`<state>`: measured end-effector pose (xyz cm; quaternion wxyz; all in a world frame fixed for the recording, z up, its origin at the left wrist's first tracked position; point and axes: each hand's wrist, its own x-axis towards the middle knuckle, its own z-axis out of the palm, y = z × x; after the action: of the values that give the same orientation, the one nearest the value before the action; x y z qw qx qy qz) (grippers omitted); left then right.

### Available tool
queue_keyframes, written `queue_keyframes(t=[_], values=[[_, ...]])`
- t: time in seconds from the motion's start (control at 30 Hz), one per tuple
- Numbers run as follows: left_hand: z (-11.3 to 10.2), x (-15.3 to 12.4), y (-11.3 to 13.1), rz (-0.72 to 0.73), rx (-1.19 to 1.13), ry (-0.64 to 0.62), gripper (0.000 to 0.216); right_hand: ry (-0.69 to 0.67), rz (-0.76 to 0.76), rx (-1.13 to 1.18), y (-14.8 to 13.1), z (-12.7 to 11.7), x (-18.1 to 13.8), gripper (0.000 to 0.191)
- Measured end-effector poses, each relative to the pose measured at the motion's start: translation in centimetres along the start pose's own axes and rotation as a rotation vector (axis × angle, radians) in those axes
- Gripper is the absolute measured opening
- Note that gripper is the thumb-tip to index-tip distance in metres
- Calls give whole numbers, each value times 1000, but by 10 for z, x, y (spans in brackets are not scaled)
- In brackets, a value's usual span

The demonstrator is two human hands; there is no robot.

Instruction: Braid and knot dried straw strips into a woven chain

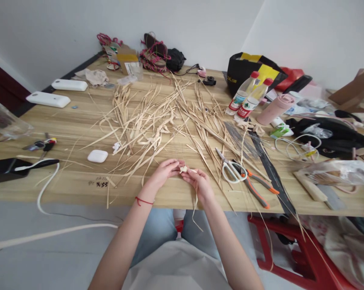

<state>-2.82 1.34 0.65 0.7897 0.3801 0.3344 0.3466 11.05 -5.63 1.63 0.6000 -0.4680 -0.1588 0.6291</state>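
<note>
1. Far left of your left fingers (172,162): black device (6,171) with a white cable (42,189), keys (45,146) just beyond it.
2. Left and farther off from your fingers: two white devices (48,99) on the tabletop (79,121).
3. Left of your fingers, a bit beyond: white earbud case (97,156), lying closed.
4. Beyond your fingers, spreading left and right: big tangle of pale strips (157,102); a knotted, twisted piece (162,129) lies on it.
5. Your left hand (162,175): red cord (144,201) on the wrist, fingers pinched together on the left side of the small pale woven piece (184,169).
6. Woven piece: between your two sets of fingertips, over the near part of the tabletop. Fine strands stick up from it.
7. Your right hand (203,185): right fingers clamped on the piece's right side; a thin strip (195,203) hangs below them past the edge.
8. Right of your right fingers: white-handled scissors (234,173) touching orange-and-grey pliers (258,188).
9. Right and well beyond your fingers: two red-capped bottles (245,104), leaning in view; black-and-yellow bag (238,72) behind, pink tumbler (275,109) beside.
10. Far right of your fingers: clear plastic bag (342,173); red stool (293,257) lower down, below tabletop level.
</note>
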Motion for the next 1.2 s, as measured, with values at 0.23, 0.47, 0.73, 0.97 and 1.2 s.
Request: queue_keyframes(t=[0.23, 0.47, 0.73, 0.97, 1.2], values=[[0, 0, 0, 7, -4, 26, 17, -5, -112, -101, 6, -2, 0, 24], [-1, -1, -1, 25, 12, 11, 18, -7, -559, -474, 15, 3, -6, 30], [1, -3, 2, 14, 51, -13, 21, -113, -816, -910, -2, -4, -3, 16], [2, -4, 4, 10, 66, -15, 22, -43, -707, -760, 3, 0, -3, 15], [5, -2, 7, -10, 96, -13, 19, 40, -437, -408, 7, 7, -1, 24]])
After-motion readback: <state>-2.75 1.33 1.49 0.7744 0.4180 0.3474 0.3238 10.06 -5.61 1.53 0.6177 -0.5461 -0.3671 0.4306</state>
